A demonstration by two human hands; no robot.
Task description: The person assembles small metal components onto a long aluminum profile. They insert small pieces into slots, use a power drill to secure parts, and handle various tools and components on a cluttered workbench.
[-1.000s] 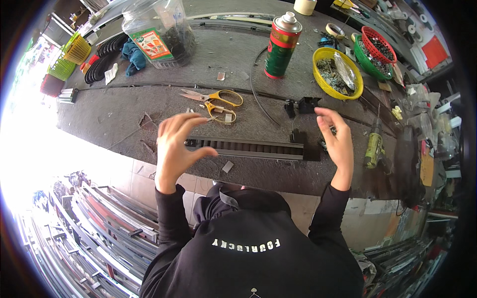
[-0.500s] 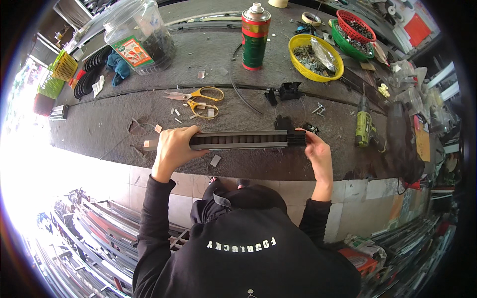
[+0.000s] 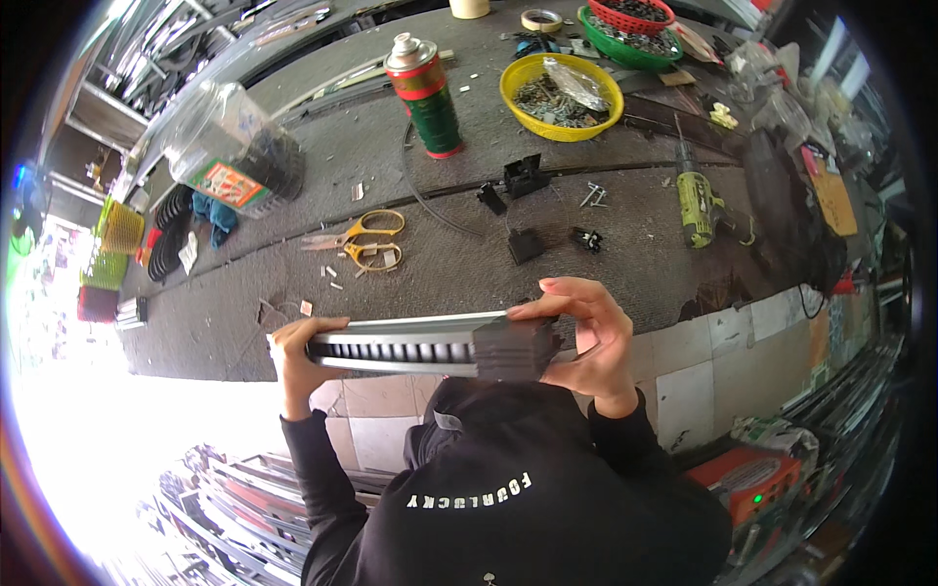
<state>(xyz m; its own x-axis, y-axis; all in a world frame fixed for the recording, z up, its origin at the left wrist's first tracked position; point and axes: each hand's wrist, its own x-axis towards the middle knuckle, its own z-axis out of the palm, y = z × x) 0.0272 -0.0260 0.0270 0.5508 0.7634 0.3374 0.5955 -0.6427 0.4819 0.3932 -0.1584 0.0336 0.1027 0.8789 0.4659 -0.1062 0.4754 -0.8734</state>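
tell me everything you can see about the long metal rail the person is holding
The rail is a long, narrow silver strip that looks like aluminium, with a dark ribbed band running along its middle and a black block capping its right end. It is held level above the near edge of the workbench. The left hand grips its left end; the right hand wraps around the capped end.

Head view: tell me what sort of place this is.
Most likely a metal or hardware assembly workshop. A worn bench carries a yellow bowl of small metal parts, a spray can and a green power tool. Both hands hold a metal rail above it.
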